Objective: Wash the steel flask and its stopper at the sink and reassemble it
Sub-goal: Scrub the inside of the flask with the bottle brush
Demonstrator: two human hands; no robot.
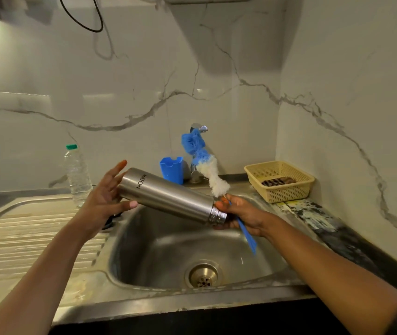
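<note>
The steel flask (166, 197) lies tilted above the sink basin (159, 252), base up-left, open threaded neck down-right. My left hand (103, 201) cups its base, thumb against the body and fingers spread. My right hand (243, 213) is at the neck and grips a bottle brush (207, 165) by its blue handle. The blue-and-white bristle head points up, outside the flask. A dark object (110, 222) on the sink's left rim is mostly hidden behind my left wrist; I cannot tell whether it is the stopper.
The tap (198, 128) stands behind the brush, with a blue plastic holder (171, 169) to its left. A clear plastic bottle (78, 175) stands on the drainboard (23, 233). A yellow basket (279, 192) sits at the back right corner. The drain (203, 274) is open.
</note>
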